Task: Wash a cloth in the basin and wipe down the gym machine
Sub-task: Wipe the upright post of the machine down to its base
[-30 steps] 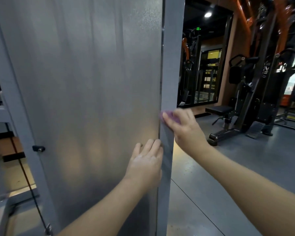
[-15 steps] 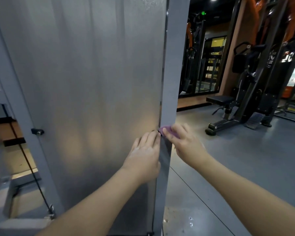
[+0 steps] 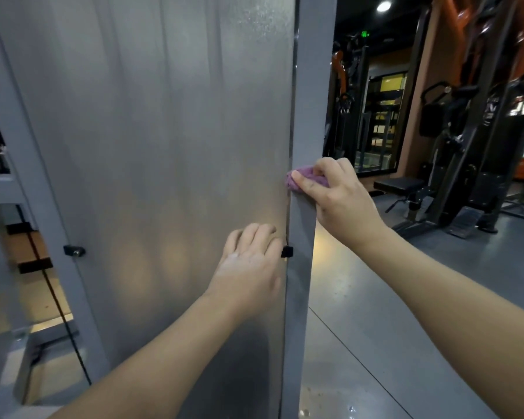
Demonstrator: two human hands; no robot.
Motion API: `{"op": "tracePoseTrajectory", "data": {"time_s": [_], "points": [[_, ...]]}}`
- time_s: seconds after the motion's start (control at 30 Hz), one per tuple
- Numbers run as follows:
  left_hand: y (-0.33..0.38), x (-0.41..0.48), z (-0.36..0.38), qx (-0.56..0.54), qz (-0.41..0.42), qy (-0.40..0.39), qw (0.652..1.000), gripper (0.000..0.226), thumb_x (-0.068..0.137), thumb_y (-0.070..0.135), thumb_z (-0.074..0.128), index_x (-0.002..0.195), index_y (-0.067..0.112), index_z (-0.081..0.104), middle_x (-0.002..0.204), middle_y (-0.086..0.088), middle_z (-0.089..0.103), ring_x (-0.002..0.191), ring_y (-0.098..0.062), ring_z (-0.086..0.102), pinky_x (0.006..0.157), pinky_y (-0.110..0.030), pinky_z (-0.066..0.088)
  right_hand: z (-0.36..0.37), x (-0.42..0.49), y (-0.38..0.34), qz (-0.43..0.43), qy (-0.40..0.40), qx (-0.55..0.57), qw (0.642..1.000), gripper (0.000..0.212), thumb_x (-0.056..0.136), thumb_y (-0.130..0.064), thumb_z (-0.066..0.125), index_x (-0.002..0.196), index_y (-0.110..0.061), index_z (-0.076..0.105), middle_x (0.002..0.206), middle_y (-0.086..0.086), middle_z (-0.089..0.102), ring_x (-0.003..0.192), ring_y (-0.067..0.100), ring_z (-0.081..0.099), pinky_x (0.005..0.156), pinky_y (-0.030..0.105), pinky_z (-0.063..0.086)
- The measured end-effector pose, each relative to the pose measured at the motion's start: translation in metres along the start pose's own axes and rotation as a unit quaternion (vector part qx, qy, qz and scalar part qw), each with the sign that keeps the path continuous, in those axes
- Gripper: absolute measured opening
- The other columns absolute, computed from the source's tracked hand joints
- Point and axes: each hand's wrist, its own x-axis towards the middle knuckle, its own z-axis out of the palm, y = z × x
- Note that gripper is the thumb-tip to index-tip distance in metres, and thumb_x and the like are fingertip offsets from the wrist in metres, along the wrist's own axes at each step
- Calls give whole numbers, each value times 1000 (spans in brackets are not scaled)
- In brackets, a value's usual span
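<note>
Open floor (image 3: 406, 297) right of post (image 3: 309, 116); panel (image 3: 149, 146) blocks left.

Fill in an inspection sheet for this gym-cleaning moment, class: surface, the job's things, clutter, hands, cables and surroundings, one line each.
Surface: frosted grey panel of the machine, framed by a grey upright post; no obvious dirt visible.
Job's things: purple cloth pressed against the post's edge; no basin in view.
Clutter: nothing seen.
Hands: right hand has its grip on the cloth; left hand lies flat and empty on the panel, beside a small black clip.
Cables: one black cable runs diagonally behind the frame at left.
Surroundings: grey floor with a few wet spots near the post's base; black and orange gym machines and a padded bench at right.
</note>
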Motion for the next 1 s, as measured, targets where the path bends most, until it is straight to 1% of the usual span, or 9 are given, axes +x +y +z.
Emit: {"op": "tracePoseTrajectory", "data": {"time_s": [0.13,0.27,0.33,0.43,0.5,0.67,0.8,0.9,1.0], "points": [[-13,44,-42,15,1,72,997,47,76,31,35,112,12,60,135,-9,46,130,-33,40,114,-49,25,-17,44,20,3,29,-16,999,35,101,-10,62,135,-13,66,110,17,56,94,35,48,68,46,52],[-30,97,-99,6,-5,146,989,53,74,29,41,121,12,58,143,-11,45,136,-34,38,118,-51,24,-41,100,40,15,33,-21,999,36,99,-7,67,134,-12,68,112,18,57,98,34,49,78,34,44],[-38,121,-126,6,-6,168,986,59,75,26,42,129,9,59,148,-12,45,141,-34,39,119,-56,27,-55,125,51,7,23,-21,999,35,100,-10,63,135,-12,68,114,18,56,99,33,49,81,30,41],[-48,157,-165,9,-4,178,984,68,78,26,41,142,6,54,153,-11,42,147,-32,36,120,-58,27,-75,164,68,2,17,-16,1000,36,103,-16,53,135,-12,68,114,18,55,100,33,49,75,36,48],[-53,181,-191,12,7,190,982,70,79,24,44,147,6,51,154,-10,42,148,-31,35,120,-58,27,-89,197,80,9,17,-16,1000,37,102,-15,53,135,-13,68,113,19,56,101,34,49,70,41,51],[-62,245,-276,14,12,219,975,70,76,17,64,144,8,54,152,-7,46,146,-30,38,119,-56,27,-132,288,114,18,15,-22,999,37,101,-10,54,135,-13,68,114,19,57,101,34,49,72,39,51],[-76,301,-373,17,7,227,974,67,78,21,50,144,9,53,151,-8,43,147,-30,33,123,-54,21,-173,365,140,32,22,-18,999,35,102,-10,56,134,-14,69,115,18,60,101,35,52,77,37,51],[-83,331,-435,10,-23,216,976,71,85,27,44,153,7,41,158,-9,35,153,-29,25,126,-54,16,-188,395,144,65,17,29,997,32,110,-24,50,133,-12,70,116,15,63,101,34,54,83,36,50],[-87,344,-468,22,-62,173,983,79,85,32,35,160,6,27,163,-10,29,155,-29,20,127,-53,11,-194,393,133,87,-28,65,994,34,110,-22,48,136,-13,67,114,11,62,99,32,54,77,37,52]]}}
